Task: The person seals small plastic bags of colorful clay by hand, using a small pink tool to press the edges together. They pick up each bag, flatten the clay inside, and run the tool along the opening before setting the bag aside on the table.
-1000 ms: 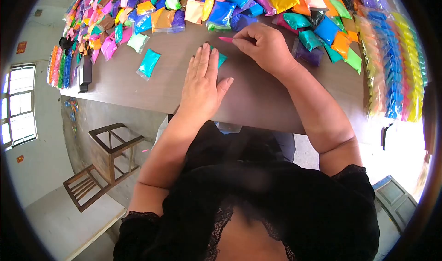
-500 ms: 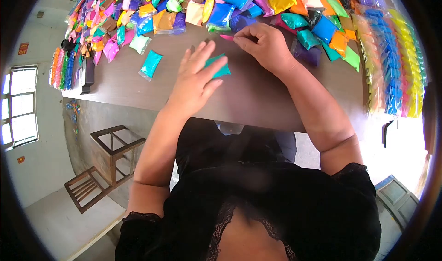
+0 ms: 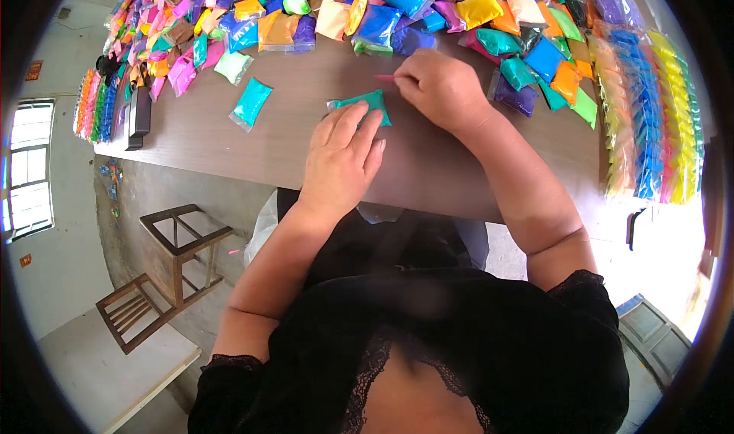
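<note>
My left hand (image 3: 342, 157) lies with its fingers stretched out over the near edge of a teal packet (image 3: 375, 104) on the table. The fingertips seem to press on the packet, and part of it is hidden beneath them. To the right, my right hand (image 3: 441, 87) is closed, and a small thin pink strip (image 3: 384, 78) sticks out from its thumb and forefinger. Another teal packet (image 3: 251, 103) in a clear wrapper rests by itself to the left of my left hand.
A big heap of small coloured packets (image 3: 329, 13) covers the back of the brown table (image 3: 191, 143). Long clear bags of yellow (image 3: 676, 120) and blue (image 3: 639, 113) packets lie at the right. A black object (image 3: 138, 118) stands at the left end. Wooden stools (image 3: 180, 277) are on the floor.
My left hand has come down onto the teal packet, its fingers less spread. My right hand, with the pink strip, has turned over and moved slightly nearer to me.
</note>
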Available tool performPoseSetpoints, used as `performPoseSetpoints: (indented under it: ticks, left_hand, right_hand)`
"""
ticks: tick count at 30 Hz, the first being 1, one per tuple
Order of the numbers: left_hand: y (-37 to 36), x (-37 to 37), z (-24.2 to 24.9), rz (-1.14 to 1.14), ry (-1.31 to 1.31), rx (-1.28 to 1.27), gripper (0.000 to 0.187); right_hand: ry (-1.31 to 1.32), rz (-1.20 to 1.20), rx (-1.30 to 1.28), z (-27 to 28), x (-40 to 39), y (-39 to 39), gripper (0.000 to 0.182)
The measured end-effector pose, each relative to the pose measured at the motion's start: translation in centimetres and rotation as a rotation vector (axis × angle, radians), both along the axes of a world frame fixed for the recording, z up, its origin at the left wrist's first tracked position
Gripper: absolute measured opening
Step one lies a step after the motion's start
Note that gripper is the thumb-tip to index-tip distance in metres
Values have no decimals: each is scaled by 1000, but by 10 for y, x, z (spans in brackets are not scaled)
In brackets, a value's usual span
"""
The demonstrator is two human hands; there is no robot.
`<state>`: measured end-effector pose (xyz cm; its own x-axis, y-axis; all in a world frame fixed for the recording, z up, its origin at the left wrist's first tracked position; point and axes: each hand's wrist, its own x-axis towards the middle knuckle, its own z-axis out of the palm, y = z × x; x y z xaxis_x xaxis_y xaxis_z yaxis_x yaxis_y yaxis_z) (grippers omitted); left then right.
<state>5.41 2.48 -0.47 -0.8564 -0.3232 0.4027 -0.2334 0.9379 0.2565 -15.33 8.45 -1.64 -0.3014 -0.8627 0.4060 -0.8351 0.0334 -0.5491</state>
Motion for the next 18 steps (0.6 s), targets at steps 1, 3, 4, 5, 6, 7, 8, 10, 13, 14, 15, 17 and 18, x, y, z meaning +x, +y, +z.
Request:
performPoseSetpoints:
  ticks: [1,3,4,5,6,7,8,10,13,14,15,17,18]
  left_hand:
    - [-1,0,0,1,0,2,39]
    - [-1,0,0,-12,20,2,39]
    - [-1,0,0,-9,18,6,39]
    - [-2,0,-1,-7,18,22,39]
    - [-2,0,0,-6,18,37,39]
    - [-1,0,0,-6,19,37,39]
    - [-1,-1,2,-8,27,28,37]
    - [-3,-2,3,-7,40,13,35]
    - [-12,1,1,-48,113,115,28]
    - [-19,2,3,-125,136,156,24]
    - [-26,4,4,-205,159,197,21]
    - [-31,7,3,-202,191,165,18]
    - [-27,8,6,-66,232,173,20]
  right_hand:
    - [0,1,2,2,0,1,13]
    - [-154,108,-29,7,5,6,12]
    - [-153,175,-38,0,10,6,11]
    - [-155,176,-36,0,11,6,11]
    - [-106,147,-10,1,11,5,10]
    - [-53,119,13,3,10,4,10]
    - [-16,74,29,1,5,0,9]
    - [-28,66,2,1,1,-1,9]
    - [-151,60,-46,2,-3,2,10]
    - [-253,56,-70,3,-3,3,12]
    - [-256,57,-69,3,-4,4,12]
    - [-333,35,-55,3,-5,5,13]
    - [-333,30,-56,5,-6,5,13]
